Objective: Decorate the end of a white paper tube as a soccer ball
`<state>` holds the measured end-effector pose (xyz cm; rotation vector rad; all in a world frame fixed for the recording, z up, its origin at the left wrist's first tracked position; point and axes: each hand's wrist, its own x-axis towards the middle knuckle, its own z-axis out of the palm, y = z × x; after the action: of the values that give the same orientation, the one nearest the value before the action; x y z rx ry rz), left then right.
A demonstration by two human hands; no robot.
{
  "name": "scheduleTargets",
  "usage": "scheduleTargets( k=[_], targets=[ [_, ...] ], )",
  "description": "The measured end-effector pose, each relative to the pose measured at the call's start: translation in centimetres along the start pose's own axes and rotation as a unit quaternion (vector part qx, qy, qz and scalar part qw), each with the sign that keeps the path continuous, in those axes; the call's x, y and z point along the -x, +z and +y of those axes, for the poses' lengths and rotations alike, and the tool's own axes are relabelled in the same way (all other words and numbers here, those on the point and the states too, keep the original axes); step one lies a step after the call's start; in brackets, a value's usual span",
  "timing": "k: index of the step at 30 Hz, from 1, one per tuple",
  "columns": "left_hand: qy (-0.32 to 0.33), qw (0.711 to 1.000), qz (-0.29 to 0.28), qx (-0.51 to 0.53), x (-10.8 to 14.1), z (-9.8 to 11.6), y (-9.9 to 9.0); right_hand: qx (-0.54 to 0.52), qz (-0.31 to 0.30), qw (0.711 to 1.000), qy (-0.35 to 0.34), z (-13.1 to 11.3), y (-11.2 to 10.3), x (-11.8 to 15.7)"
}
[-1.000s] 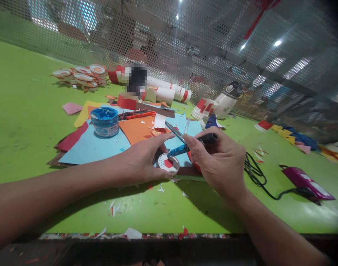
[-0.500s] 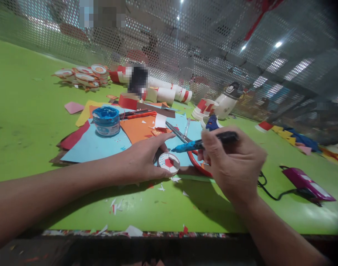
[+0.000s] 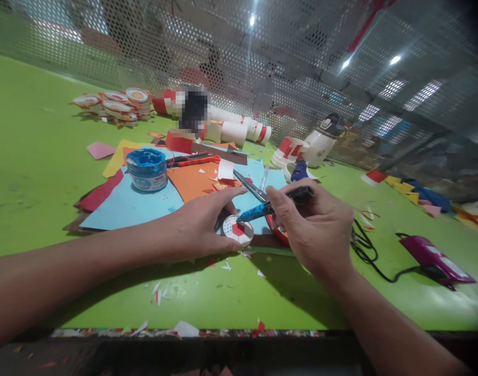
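Between the thumb and fingers of my left hand (image 3: pixel 207 222) is a small round white disc (image 3: pixel 242 238) with a red centre and blue dots on part of its face. My right hand (image 3: pixel 315 227) grips a blue-smeared marker (image 3: pixel 258 211) with a black rear end. Its tip meets the upper part of the disc, as far as I can see. Scissors (image 3: pixel 251 185) with red handles lie just behind, their handles partly covered by my right hand. An opened jar of blue paint (image 3: pixel 147 169) stands on light blue paper (image 3: pixel 125 206) beyond my left forearm.
Orange paper (image 3: pixel 194 180) and paper scraps (image 3: pixel 160 292) lie about the green table (image 3: pixel 117 297). At the back are stacked paper discs (image 3: pixel 119 107), paper cups (image 3: pixel 233 133) and a white bottle (image 3: pixel 321 141). A purple device (image 3: pixel 434 261) with a black cord lies right.
My right hand has moved left and slightly down, bringing the marker tip from above the disc onto its face. My left hand keeps its hold on the disc.
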<state>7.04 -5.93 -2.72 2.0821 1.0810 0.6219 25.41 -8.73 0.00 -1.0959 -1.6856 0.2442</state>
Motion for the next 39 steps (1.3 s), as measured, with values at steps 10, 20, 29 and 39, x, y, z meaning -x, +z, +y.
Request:
scheduleTargets(
  k=[10,20,29,39],
  targets=[
    [-0.005,1.0,-0.013,-0.006,0.13,-0.1,-0.17,0.008,0.016,1.0,0.004,-0.27,0.07,-0.11],
    [-0.003,1.0,-0.01,-0.014,0.05,0.16,-0.21,-0.001,0.003,1.0,0.006,0.23,0.19,-0.13],
    [0.007,1.0,-0.015,-0.001,0.11,0.42,-0.26,0.015,-0.027,1.0,-0.006,-0.17,0.02,-0.05],
    [0.018,1.0,-0.006,0.0,0.03,0.22,-0.13,0.033,-0.026,0.999,-0.013,-0.17,0.17,0.16]
  ],
)
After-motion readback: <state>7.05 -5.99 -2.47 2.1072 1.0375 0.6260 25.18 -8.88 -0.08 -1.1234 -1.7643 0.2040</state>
